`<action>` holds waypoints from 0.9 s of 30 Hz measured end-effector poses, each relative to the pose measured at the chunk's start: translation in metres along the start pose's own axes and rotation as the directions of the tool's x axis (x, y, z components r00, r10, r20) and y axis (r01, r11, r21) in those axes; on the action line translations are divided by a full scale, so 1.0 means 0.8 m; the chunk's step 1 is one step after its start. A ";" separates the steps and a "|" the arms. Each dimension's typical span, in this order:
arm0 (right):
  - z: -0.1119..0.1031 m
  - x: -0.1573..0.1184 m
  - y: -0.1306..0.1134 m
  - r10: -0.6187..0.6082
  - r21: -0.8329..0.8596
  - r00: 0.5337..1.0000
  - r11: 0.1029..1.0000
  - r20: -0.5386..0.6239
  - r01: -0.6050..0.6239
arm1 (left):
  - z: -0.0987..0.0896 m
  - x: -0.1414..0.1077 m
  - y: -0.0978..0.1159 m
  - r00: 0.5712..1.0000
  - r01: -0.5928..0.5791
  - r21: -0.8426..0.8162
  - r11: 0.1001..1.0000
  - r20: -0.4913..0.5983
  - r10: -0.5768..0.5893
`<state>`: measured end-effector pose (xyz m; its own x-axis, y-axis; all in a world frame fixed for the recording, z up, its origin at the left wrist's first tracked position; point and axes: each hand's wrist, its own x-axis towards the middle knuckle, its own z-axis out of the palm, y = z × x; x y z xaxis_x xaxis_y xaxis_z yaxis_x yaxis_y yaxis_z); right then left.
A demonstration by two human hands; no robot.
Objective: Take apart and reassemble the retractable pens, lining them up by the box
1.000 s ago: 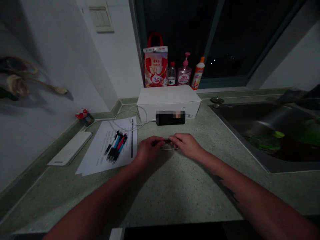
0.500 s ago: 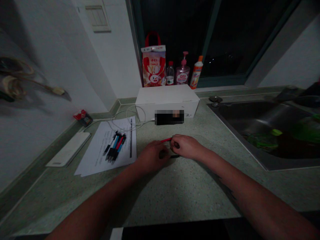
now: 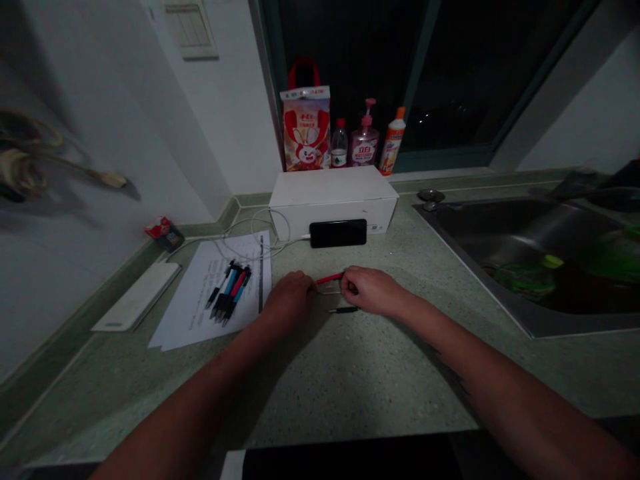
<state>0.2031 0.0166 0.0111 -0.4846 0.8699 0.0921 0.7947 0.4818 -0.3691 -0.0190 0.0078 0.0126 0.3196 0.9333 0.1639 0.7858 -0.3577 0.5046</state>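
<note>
My left hand [image 3: 293, 295] is closed, its fingertips pinched at the left end of a thin, pale rod that looks like a pen refill [image 3: 329, 292]. At the rod's other end, my right hand [image 3: 371, 289] has its fingers curled together; its grip is partly hidden. Just beyond the rod, a red pen barrel [image 3: 330, 277] spans from near the left fingertips to the right fingers. Nearer to me, a black pen part with a thin tip [image 3: 344, 310] lies on the counter [image 3: 360, 373].
Several pens [image 3: 231, 293] lie on printed sheets [image 3: 190, 313] at left, beside a white flat device [image 3: 137, 297]. A phone [image 3: 338, 233] on a cable leans against a white box [image 3: 333, 190]. Bottles and a bag stand behind. A sink [image 3: 520, 313] is at right.
My left hand has shifted left, away from my right hand, so more of the thin rod and the black pen part shows. The right hand has stayed nearly in place.
</note>
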 end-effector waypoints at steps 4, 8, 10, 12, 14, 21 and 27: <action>-0.001 0.000 0.000 -0.004 -0.006 1.000 1.000 -0.001 0.004 | 0.000 0.000 -0.001 1.000 -0.015 0.025 1.000 0.001 0.015; -0.003 0.001 -0.004 0.014 -0.024 0.999 1.000 0.033 -0.014 | 0.000 -0.001 0.006 0.998 -0.033 0.080 0.996 0.055 0.029; -0.004 0.001 -0.006 0.011 -0.039 0.999 0.999 0.045 -0.009 | 0.002 -0.001 0.010 0.997 -0.031 0.126 0.992 0.080 0.021; -0.004 0.001 -0.008 0.004 -0.051 0.999 0.999 0.050 -0.002 | 0.005 -0.002 0.012 0.996 -0.034 0.169 0.985 0.087 0.019; -0.004 0.001 -0.010 0.008 -0.055 0.999 0.998 0.054 -0.005 | 0.009 -0.001 0.011 0.996 -0.054 0.177 0.983 0.082 0.039; -0.001 0.003 -0.012 -0.001 -0.086 0.997 0.996 0.077 0.008 | 0.021 0.002 0.008 0.993 -0.103 0.153 0.983 0.065 0.094; 0.002 0.004 -0.014 -0.011 -0.094 0.997 0.995 0.075 0.018 | 0.025 0.002 0.010 0.989 -0.143 0.168 0.975 0.052 0.137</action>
<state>0.1919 0.0141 0.0138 -0.5192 0.8542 0.0269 0.8168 0.5052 -0.2787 -0.0016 0.0056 0.0000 0.4510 0.8727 0.1870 0.8096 -0.4882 0.3259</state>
